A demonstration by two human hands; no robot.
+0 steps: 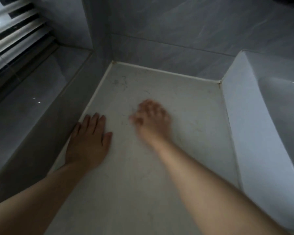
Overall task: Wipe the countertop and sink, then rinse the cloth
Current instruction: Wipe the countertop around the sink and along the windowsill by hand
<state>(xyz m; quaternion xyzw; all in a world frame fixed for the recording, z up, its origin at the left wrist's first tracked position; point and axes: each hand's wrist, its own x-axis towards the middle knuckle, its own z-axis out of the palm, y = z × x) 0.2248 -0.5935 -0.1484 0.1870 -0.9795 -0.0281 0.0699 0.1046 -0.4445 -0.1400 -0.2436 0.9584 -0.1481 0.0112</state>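
Note:
A pale marbled countertop (185, 107) fills the middle of the view, with thin dark hairs and specks near its far left corner. My left hand (88, 141) lies flat, palm down, at the counter's left edge, fingers together. My right hand (153, 121) is over the counter's middle and blurred by motion, its fingers curled; I cannot tell whether anything is in it. No cloth shows. The white sink (265, 126) stands on the right, its basin only partly in view.
Grey tiled walls (176, 31) close the counter at the back and left. A lower grey ledge (29, 102) runs along the left, under a slatted window blind (12, 31).

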